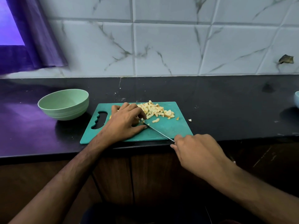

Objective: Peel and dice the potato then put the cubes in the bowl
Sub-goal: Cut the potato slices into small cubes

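You are working at a black stone counter [210, 97] that runs under a wall of white marble-look tiles [161, 46], with a purple curtain [32, 38] hanging at the far left and dark wood cabinet doors [145, 175] below the counter's near edge; a chipped hole [286, 59] shows in the tile at the far right. A teal cutting board [171, 128] with a cut-out handle lies along the near edge of the counter, and the diced potato cubes [153, 110] are heaped at its far side, a few strays lying loose towards its right edge. Your left hand [124, 122] rests on the board with fingers curled down over the pile's left end; whether it holds a piece there is hidden. Your right hand [195, 151] grips the knife [157, 130] at the board's near right corner, the blade lying low across the board towards your left fingertips. The pale green bowl [63, 104] stands just left of the board. A light blue dish [296, 99] peeks in at the counter's right end. No writing can be read anywhere.
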Demonstrator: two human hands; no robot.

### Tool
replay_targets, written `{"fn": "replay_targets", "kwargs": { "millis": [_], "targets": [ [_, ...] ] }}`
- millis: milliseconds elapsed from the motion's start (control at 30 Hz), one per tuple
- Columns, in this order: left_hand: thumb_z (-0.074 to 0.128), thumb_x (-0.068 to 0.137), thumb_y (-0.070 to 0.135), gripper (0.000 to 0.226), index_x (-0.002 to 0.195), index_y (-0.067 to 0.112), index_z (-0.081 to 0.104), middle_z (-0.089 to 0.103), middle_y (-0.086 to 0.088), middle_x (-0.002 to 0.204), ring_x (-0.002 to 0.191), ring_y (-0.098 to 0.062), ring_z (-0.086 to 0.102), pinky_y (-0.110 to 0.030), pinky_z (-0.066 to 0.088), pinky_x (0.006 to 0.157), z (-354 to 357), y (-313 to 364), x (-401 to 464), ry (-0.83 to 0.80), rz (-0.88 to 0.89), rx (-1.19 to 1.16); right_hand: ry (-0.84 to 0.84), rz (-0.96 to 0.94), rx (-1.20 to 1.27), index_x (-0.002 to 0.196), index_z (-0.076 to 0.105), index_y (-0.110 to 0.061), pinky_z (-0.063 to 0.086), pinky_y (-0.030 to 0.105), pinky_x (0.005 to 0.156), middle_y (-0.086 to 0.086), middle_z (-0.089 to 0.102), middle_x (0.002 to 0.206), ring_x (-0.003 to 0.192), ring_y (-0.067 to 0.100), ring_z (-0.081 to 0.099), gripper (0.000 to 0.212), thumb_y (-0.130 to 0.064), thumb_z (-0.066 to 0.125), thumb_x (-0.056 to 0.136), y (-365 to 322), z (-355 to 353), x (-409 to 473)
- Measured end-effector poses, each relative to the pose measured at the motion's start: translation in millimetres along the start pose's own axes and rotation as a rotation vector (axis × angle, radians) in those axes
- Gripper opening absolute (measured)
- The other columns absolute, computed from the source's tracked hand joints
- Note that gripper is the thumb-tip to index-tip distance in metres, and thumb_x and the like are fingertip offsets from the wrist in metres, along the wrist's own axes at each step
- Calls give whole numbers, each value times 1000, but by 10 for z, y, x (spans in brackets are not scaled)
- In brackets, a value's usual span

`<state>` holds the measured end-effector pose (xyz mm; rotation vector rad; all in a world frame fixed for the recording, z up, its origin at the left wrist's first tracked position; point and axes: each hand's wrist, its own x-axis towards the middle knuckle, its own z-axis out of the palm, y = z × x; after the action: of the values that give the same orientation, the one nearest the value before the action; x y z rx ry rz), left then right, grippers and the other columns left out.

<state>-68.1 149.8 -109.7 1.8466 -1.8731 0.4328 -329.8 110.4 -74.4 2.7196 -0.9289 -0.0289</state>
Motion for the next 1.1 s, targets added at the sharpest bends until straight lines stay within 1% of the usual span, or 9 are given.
{"fn": "replay_targets", "kwargs": {
  "millis": [100, 267, 400, 467, 533, 633, 767, 900, 1100],
  "targets": [
    [67, 88, 55, 27, 108, 38, 62, 54, 21, 110, 105, -6, 44, -30, 16, 82, -5, 9, -6, -4, 2, 17, 9, 13, -16, 97, 36, -23, 54, 34, 66, -5, 43, 73, 62, 18, 50, 28, -44, 23, 110, -28, 46, 14],
    [68, 89, 50, 29, 113, 37, 60, 53, 17, 116, 109, -9, 42, -35, 23, 89, 13, 6, -1, 31, -35, 52, -34, -20, 42, 92, 42, -25, 39, 34, 60, -7, 41, 72, 57, 9, 39, 35, -52, 25, 108, 119, -15, 5],
    [67, 91, 41, 25, 114, 34, 59, 53, 16, 115, 110, -11, 45, -42, 31, 95, 10, -3, -13, 58, -74, 38, -82, 14, 36, 90, 47, -27, 37, 31, 57, -9, 48, 77, 62, 9, 46, 42, -57, 23, 106, 297, -128, -10],
    [64, 93, 25, 20, 111, 33, 61, 56, 16, 113, 109, -10, 46, -42, 30, 95, -5, -32, -15, 128, -140, 0, -73, 42, 24, 91, 46, -30, 37, 30, 56, -10, 46, 78, 64, 8, 46, 40, -58, 21, 105, 335, -162, -27],
    [58, 92, 11, 27, 107, 33, 62, 58, 15, 110, 107, -9, 48, -40, 28, 92, -36, -64, -16, 285, -263, -51, -68, 28, 53, 93, 45, -31, 36, 26, 54, -10, 49, 80, 65, 6, 49, 38, -59, 21, 105, 289, -164, -38],
    [53, 87, 3, 36, 101, 35, 63, 62, 16, 109, 108, -11, 54, -39, 28, 89, -61, -134, -11, 445, -472, -179, -76, -39, 109, 91, 44, -31, 36, 28, 56, -9, 53, 83, 68, 8, 51, 39, -60, 23, 105, 140, -107, 7],
    [48, 86, 23, 28, 101, 43, 61, 66, 18, 109, 112, -11, 58, -49, 34, 105, -41, -220, 5, 348, -527, -363, -71, -12, 105, 90, 46, -30, 30, 26, 53, -9, 50, 78, 63, 5, 44, 39, -58, 24, 106, 176, -55, 175],
    [56, 97, 32, 23, 118, 37, 64, 64, 17, 118, 117, -9, 53, -41, 23, 95, 1, -194, 27, 136, -479, -164, -89, 42, 71, 98, 53, -29, 34, 24, 53, -9, 52, 83, 67, 4, 49, 41, -56, 25, 106, 392, -27, 317],
    [60, 96, 40, 21, 117, 40, 65, 57, 21, 115, 114, -7, 49, -39, 23, 91, 8, -188, 42, 131, -472, -92, -93, -9, 176, 85, 45, -32, 35, 26, 54, -9, 49, 78, 68, 5, 50, 39, -59, 27, 105, 313, -6, 252]
  ]
}}
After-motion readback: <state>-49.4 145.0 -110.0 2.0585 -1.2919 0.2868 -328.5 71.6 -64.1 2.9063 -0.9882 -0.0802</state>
